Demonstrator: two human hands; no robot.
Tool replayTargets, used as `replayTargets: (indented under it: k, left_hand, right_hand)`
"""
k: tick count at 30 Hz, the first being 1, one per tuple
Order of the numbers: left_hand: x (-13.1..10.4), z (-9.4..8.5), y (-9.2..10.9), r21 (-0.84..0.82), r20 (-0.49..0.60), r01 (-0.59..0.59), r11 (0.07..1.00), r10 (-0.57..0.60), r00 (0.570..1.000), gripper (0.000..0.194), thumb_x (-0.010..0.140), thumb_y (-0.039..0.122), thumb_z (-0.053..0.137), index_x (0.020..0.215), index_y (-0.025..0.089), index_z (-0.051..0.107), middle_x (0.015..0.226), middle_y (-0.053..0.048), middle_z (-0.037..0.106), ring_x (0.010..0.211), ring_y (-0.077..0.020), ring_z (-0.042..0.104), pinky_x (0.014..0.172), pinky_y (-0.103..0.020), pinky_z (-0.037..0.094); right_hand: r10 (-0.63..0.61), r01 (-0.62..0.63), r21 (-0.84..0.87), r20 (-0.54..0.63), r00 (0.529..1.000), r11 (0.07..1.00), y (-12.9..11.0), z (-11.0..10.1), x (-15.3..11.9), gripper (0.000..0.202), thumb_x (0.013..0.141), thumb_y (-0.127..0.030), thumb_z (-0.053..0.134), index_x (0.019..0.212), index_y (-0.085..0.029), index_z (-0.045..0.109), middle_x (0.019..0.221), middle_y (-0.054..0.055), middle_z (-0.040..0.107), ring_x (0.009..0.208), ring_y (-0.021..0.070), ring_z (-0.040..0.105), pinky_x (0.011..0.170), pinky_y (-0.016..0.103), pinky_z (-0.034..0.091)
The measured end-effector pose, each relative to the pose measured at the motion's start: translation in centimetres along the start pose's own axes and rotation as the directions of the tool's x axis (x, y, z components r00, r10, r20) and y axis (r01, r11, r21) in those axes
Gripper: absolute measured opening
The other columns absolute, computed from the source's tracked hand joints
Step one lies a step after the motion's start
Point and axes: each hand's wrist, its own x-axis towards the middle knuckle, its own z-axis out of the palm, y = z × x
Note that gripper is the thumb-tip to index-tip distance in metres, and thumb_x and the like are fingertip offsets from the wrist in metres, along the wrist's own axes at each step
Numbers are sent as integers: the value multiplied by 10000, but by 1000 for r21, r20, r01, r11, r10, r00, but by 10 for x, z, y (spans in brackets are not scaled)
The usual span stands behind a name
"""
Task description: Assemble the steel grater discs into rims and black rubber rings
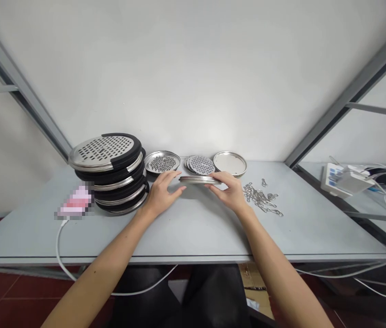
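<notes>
My right hand (229,189) pinches the right edge of a shallow round metal disc case (198,180), held nearly level and edge-on above the table. At the case's left edge is my left hand (163,190), its thumb and forefinger apart above and below the rim; firm contact there does not show. Behind the case lie several perforated metal discs (201,165), overlapping in a low pile. To their left sits a round metal case with a perforated plate (163,163); to their right, a plain round metal tray (230,163).
A tall stack of black-rimmed round cases (107,152) stands at the left, beside a blurred pink phone (76,201) on a white cable. Small metal clips (259,196) lie scattered at the right. A white power strip (343,180) with cables is beyond the metal frame post.
</notes>
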Motion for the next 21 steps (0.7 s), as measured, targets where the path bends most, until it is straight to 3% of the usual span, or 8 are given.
replayTargets:
  k: [7,14,17,21]
  left_hand:
    - [-2,0,4,-37,71,-86,996,89,994,200,915,286,607,1097,233,668,1065,-58,681,1028,-197,629,948,-359,512]
    - [0,-2,0,19,49,-88,996,87,995,187,935,195,547,1112,186,605,1068,-74,665,988,-193,631,887,-336,513]
    - [1,-2,-6,16,20,-49,999,49,999,200,932,162,527,1120,179,593,1084,-76,656,979,-187,629,881,-331,517]
    - [2,-1,-10,10,13,-21,1000,20,1000,253,900,130,542,1145,178,583,1138,-87,645,1080,-208,610,958,-368,497]
  right_hand:
    - [-148,147,15,98,984,989,-6,10,-1,191,873,-340,607,1009,-250,707,1002,72,735,936,238,648,867,410,512]
    - [-33,35,-58,29,999,998,11,9,-1,421,814,-364,697,1207,-229,627,1173,98,682,1084,276,605,944,443,483]
    - [12,-8,-88,43,999,996,22,8,-1,299,817,-342,694,1091,-223,680,1072,85,719,998,275,642,903,442,498]
    - [-54,55,-67,20,998,996,23,5,0,209,832,-322,690,1013,-219,706,970,78,727,920,259,655,850,421,512]
